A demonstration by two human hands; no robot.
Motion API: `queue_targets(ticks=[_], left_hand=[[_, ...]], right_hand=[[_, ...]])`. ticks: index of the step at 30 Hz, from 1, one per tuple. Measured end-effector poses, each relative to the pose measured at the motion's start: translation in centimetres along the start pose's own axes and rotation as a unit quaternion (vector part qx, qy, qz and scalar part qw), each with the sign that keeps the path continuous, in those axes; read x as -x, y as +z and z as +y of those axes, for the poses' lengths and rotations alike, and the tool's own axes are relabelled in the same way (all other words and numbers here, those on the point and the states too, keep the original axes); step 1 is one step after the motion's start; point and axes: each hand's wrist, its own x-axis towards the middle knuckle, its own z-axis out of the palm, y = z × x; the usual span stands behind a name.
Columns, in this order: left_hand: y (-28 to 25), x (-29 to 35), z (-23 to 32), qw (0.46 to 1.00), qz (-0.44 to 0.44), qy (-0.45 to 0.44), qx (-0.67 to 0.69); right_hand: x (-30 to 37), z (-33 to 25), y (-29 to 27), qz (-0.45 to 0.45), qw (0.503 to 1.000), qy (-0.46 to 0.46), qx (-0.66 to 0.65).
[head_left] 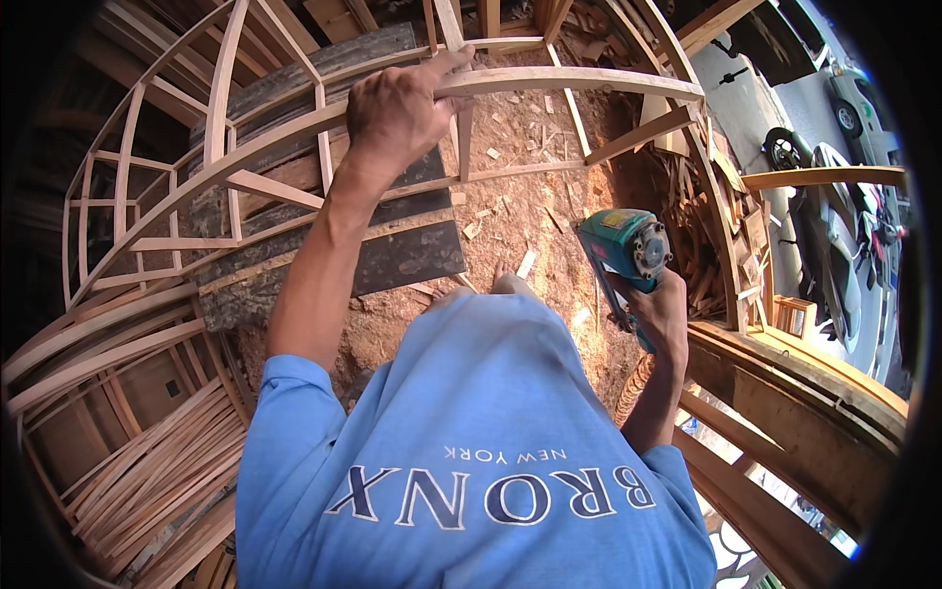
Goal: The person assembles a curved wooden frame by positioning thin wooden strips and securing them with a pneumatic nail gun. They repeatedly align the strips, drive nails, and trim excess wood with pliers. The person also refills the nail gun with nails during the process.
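Observation:
My left hand (397,113) is closed around the long top rail of a pale wooden frame (569,80), beside the joint where an upright slat (449,25) meets it. One finger stretches across toward that slat. In my right hand (659,309) is a teal pneumatic nail gun (623,240), gripped by its handle. It is held below the frame's right part, apart from the wood, with its nose pointing up and left. An orange coiled air hose (635,388) hangs below my right forearm.
Sawdust and offcuts cover the ground (520,211). Dark boards (412,255) lie beneath the frame. Thin wooden strips (167,471) are stacked at the lower left, and scrap wood (702,236) is heaped at right. Beyond a thick beam (785,383) stands a parked motorbike (834,236).

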Motion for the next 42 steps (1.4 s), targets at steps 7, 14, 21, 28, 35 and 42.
queue_targets(ticks=[7,14,21,28,35,42], left_hand=[[0.0,0.0,-0.1,0.999,0.023,0.017,0.015],[0.2,0.5,0.1,0.998,0.024,0.029,-0.047],[0.4,0.4,-0.3,0.999,0.027,0.027,-0.017],[0.0,0.3,0.0,0.999,0.025,0.008,0.027],[-0.5,0.2,0.5,1.000,-0.026,-0.010,-0.004],[0.1,0.2,0.1,0.998,-0.001,0.017,-0.058]], right_hand=[[-1.5,-1.5,0.1,0.045,0.992,-0.121,0.004],[-1.2,-3.0,-0.7,0.015,0.992,-0.125,-0.023],[-1.8,-8.2,-4.1,-0.003,0.986,-0.162,-0.037],[-3.0,-14.7,-7.3,0.044,0.968,-0.230,0.091],[-4.4,-17.8,-8.3,-0.019,0.968,-0.202,0.147],[-7.3,-23.7,-8.3,0.032,0.926,-0.305,0.222]])
